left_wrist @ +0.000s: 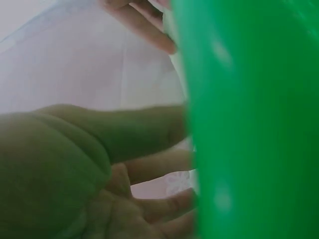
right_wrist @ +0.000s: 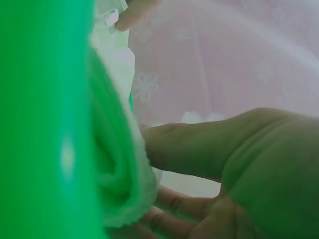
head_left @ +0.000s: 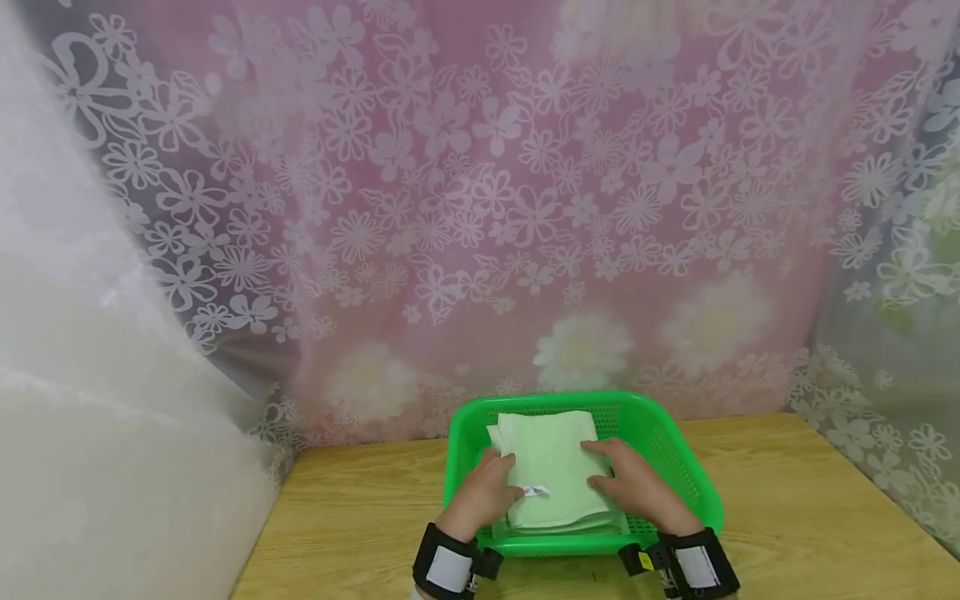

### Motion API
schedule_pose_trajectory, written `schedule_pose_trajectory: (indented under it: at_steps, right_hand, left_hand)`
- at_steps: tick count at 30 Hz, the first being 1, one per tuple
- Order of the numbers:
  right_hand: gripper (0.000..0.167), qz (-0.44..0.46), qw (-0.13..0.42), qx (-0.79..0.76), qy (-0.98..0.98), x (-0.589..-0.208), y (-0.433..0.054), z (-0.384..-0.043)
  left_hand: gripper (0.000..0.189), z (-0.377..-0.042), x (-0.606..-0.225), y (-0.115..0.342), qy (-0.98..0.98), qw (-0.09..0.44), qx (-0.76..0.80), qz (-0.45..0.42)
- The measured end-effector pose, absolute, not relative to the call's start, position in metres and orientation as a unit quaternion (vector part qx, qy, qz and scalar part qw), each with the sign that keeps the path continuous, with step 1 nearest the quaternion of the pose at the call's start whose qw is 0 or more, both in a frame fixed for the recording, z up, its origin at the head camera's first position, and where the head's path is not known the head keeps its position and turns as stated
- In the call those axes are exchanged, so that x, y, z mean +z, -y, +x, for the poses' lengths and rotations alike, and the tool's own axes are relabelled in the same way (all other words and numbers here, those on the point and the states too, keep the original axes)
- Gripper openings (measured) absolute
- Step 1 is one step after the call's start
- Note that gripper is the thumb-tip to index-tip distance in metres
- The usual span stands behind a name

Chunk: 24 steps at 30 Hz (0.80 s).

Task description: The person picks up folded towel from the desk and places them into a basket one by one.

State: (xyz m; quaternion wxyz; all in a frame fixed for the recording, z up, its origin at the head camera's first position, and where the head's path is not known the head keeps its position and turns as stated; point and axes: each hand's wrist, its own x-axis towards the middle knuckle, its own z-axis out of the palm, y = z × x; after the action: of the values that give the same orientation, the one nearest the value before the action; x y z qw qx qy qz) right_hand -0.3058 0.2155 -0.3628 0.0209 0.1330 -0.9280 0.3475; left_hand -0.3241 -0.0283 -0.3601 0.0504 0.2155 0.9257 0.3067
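Note:
A folded pale green towel (head_left: 553,467) with a small white tag (head_left: 534,491) lies on top of other folded cloth in a green plastic basket (head_left: 585,546). My left hand (head_left: 483,497) rests at the towel's left side, its thumb near the tag. On the opposite side, my right hand (head_left: 637,482) touches the towel's right edge with thumb and forefinger spread apart. The right wrist view shows the right thumb (right_wrist: 189,149) against the towel's thick folded edge (right_wrist: 132,164). In the left wrist view the basket's rim (left_wrist: 249,124) hides the left fingertips.
The basket stands on a wood-grain table (head_left: 352,508), near its back edge. Behind it hangs a pink flowered curtain (head_left: 480,250). A white sheet (head_left: 90,375) hangs at the left, and a flowered translucent sheet (head_left: 892,333) at the right.

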Motion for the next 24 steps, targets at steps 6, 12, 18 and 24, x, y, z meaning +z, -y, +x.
schedule_pose_trajectory:
  at_steps: [6, 12, 18, 24]
  right_hand:
    - [0.045, 0.108, 0.020, 0.330, 0.938, -0.366, -0.220, -0.305]
    - [0.040, 0.101, 0.026, 0.312, 0.944, -0.368, -0.221, -0.302]
    - [0.036, 0.139, 0.088, 0.263, 0.951, -0.356, -0.212, -0.297]
    - [0.036, 0.214, 0.069, 0.227, 0.948, -0.360, -0.198, -0.298]
  left_hand:
    - [0.035, -0.325, -0.364, 0.028, -0.930, 0.055, 0.302, 0.203]
    - [0.042, -0.323, -0.367, 0.028, -0.932, 0.060, 0.308, 0.179]
    - [0.062, -0.313, -0.355, 0.022, -0.938, 0.058, 0.292, 0.178]
    - [0.057, -0.306, -0.357, 0.007, -0.946, 0.076, 0.221, 0.225]
